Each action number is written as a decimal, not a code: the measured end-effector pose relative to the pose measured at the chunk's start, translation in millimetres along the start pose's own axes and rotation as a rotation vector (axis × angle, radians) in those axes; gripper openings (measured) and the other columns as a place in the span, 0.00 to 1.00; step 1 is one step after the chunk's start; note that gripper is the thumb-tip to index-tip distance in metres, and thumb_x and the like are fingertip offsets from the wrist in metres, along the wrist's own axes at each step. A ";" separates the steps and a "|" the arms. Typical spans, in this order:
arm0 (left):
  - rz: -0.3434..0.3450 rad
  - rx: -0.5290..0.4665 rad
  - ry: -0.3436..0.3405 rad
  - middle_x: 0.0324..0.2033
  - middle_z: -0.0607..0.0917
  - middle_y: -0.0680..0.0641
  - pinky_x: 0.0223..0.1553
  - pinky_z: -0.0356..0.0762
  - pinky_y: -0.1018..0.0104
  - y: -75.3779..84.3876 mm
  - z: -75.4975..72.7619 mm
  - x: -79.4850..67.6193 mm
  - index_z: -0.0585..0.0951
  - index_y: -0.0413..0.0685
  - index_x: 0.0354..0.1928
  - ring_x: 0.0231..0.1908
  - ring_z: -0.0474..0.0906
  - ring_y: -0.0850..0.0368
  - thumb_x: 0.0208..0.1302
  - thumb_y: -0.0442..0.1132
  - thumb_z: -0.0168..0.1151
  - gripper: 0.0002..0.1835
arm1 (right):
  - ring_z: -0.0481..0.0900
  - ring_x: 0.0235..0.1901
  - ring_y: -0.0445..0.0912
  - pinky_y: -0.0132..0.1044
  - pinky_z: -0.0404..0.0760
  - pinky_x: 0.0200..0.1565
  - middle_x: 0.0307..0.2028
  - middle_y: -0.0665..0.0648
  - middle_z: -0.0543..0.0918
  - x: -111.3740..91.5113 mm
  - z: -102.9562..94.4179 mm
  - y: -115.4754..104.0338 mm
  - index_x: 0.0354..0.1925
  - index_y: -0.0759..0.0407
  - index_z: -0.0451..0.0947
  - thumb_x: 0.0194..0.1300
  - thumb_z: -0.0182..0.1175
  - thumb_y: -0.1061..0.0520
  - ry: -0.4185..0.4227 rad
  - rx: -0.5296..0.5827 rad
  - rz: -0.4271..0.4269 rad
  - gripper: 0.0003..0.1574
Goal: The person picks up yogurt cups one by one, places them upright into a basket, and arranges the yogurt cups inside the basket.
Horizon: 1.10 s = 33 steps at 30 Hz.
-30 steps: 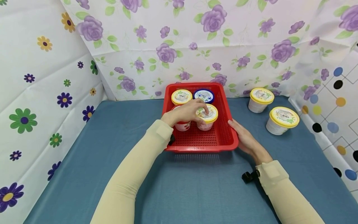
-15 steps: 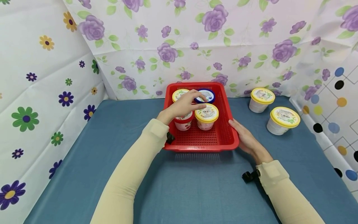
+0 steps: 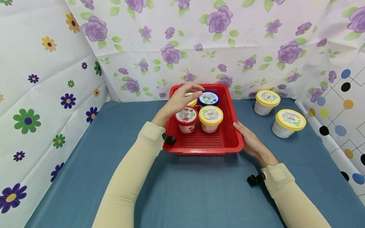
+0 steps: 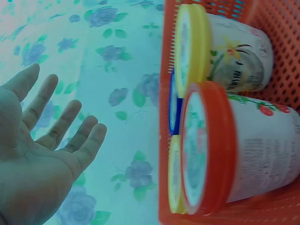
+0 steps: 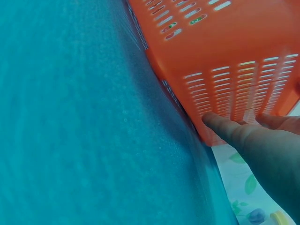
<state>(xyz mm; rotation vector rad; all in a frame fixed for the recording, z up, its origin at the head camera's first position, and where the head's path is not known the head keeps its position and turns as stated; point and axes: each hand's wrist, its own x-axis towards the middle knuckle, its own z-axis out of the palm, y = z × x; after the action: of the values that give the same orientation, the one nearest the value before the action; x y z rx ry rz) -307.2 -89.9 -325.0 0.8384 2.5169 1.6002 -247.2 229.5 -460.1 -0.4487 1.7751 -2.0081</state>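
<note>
A red plastic basket [image 3: 205, 144] on the table holds several lidded paper tubs. At its front are a red-lidded tub [image 3: 186, 117] with cherry pictures on its side and a yellow-lidded tub [image 3: 211, 116]. Behind these stand a blue-lidded tub [image 3: 209, 98] and another yellow-lidded tub [image 3: 192, 102], partly hidden under my left hand [image 3: 180, 97]. That hand hovers above the basket's left half, holding nothing; in the left wrist view its fingers [image 4: 70, 112] are spread. My right hand [image 3: 251, 141] rests against the basket's right side, its extended fingers [image 5: 225, 126] touching the slotted wall.
Two more yellow-lidded tubs stand to the right of the basket, one farther back [image 3: 267, 101] and one nearer [image 3: 288, 122]. A blue cloth [image 3: 199, 190] covers the table. Behind it hangs a white sheet [image 3: 196, 63] with purple flowers.
My left hand has let go of the front yellow-lidded tub and lifted back and left, leaving that tub in the basket. The right hand stays at the basket's side.
</note>
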 end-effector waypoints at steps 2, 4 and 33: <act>0.009 0.005 0.015 0.62 0.80 0.49 0.67 0.70 0.48 3.0 -4.7 -1.2 0.81 0.50 0.62 0.66 0.72 0.51 0.79 0.50 0.58 0.18 | 0.84 0.50 0.50 0.41 0.86 0.50 0.65 0.75 0.69 0.2 -0.4 0.5 0.83 0.54 0.43 0.85 0.39 0.40 -0.002 0.000 0.001 0.40; 0.018 -0.004 0.022 0.62 0.80 0.47 0.67 0.69 0.46 5.2 -9.3 -2.6 0.80 0.49 0.63 0.65 0.73 0.50 0.80 0.49 0.57 0.19 | 0.84 0.50 0.50 0.41 0.86 0.50 0.65 0.75 0.69 0.3 -0.6 1.0 0.83 0.54 0.43 0.86 0.39 0.40 -0.003 -0.004 0.000 0.40; -0.121 -0.036 0.150 0.70 0.72 0.46 0.69 0.67 0.40 -28.8 -44.0 -44.2 0.77 0.47 0.67 0.72 0.65 0.44 0.79 0.51 0.57 0.23 | 0.84 0.50 0.51 0.42 0.86 0.50 0.65 0.75 0.69 0.1 -0.3 1.2 0.83 0.56 0.44 0.85 0.40 0.41 -0.001 0.004 0.001 0.40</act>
<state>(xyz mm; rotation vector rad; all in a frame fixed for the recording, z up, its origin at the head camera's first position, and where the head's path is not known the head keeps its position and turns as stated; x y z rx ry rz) -295.4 -155.9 -339.7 0.5702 2.5721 1.7234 -247.3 229.6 -461.4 -0.4475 1.7706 -2.0101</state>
